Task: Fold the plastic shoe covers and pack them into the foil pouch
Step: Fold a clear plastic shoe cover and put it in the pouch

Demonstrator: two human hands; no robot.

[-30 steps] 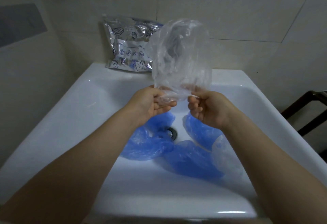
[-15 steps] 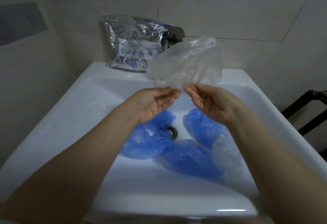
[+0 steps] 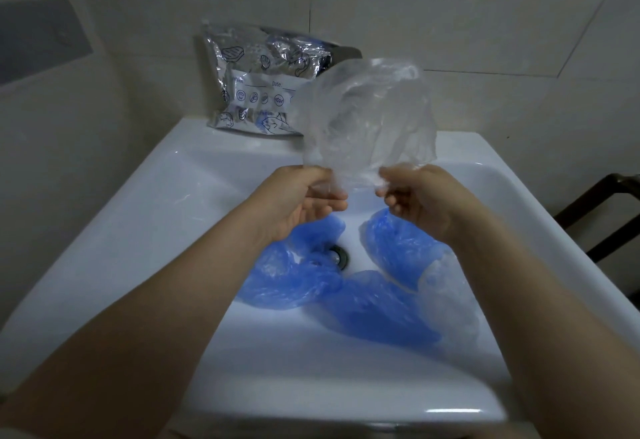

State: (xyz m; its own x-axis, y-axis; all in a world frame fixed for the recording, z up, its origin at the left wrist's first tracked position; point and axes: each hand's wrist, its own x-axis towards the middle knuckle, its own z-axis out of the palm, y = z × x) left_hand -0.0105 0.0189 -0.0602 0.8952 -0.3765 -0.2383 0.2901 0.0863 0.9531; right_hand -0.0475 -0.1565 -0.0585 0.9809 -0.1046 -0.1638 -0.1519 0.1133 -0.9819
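Hands are working above the sink basin (image 3: 180, 203): I am pinching the clear shoe cover (image 3: 369, 120) by its lower edge, left hand (image 3: 299, 201) at one corner, right hand (image 3: 414, 201) at the other, fingers curled on the film. Holding it there is letting the cover balloon upward from my grip, presumably so it spreads flat for folding. Beyond the grip, the foil pouch (image 3: 256, 82) is leaning against the wall. Below it, blue shoe covers (image 3: 291, 279) are waiting around the drain (image 3: 338, 255).
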